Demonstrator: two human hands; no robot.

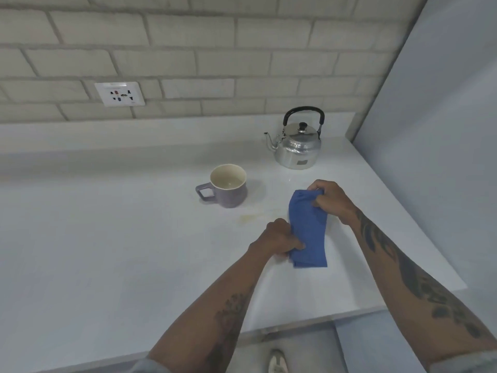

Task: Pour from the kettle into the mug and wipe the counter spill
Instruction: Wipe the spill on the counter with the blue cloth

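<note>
A shiny metal kettle (297,145) with a black handle stands upright at the back right of the white counter (107,238). A purple mug (226,187) with a cream inside sits left of it, handle pointing left, pale liquid in it. A faint yellowish spill (255,215) lies on the counter in front of the mug. I hold a folded blue cloth (308,230) just right of the spill: my left hand (279,238) grips its near left edge, my right hand (329,199) grips its far end.
A beige brick-tile wall with a white power socket (119,94) rises behind the counter. A pale side panel (430,157) closes off the right. The counter's front edge runs below my forearms, with the floor and a shoe (277,360) beneath.
</note>
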